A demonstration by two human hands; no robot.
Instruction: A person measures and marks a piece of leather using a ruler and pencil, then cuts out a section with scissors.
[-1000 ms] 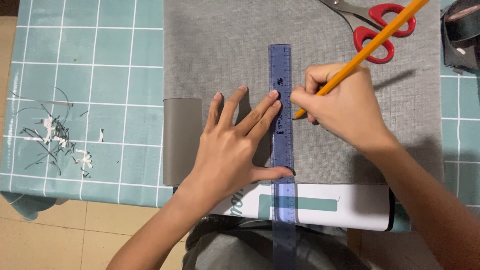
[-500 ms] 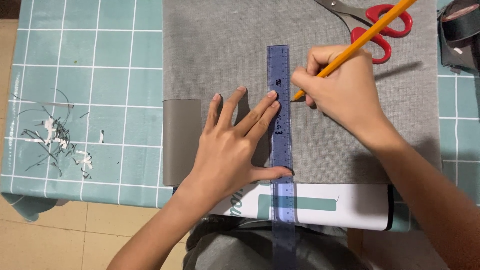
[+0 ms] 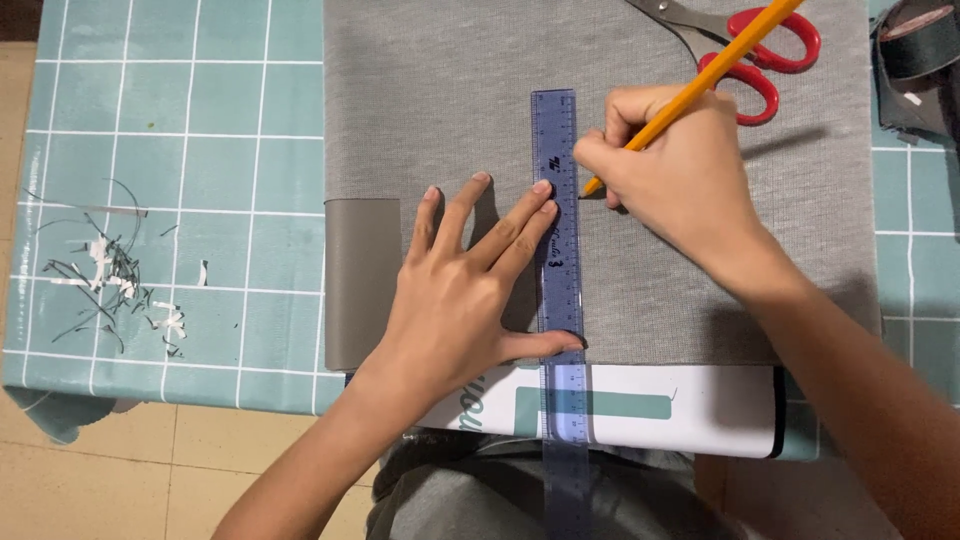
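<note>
My left hand [image 3: 470,290] lies flat with fingers spread on a grey fabric sheet [image 3: 480,90], its fingertips and thumb pressing a translucent blue ruler [image 3: 556,140] that runs straight away from me. My right hand [image 3: 680,180] grips a yellow pencil [image 3: 715,70], whose tip touches the fabric right at the ruler's right edge. The ruler's near end hangs past the table over my lap.
Red-handled scissors [image 3: 770,50] lie on the fabric at the far right. A dark tape roll [image 3: 920,50] sits at the top right corner. A white roll [image 3: 700,405] lies along the near edge. Thread scraps [image 3: 110,270] litter the teal checked tablecloth [image 3: 180,100] at left.
My right hand has slid the pencil tip along the ruler's right edge, away from me. The left hand and ruler have stayed put.
</note>
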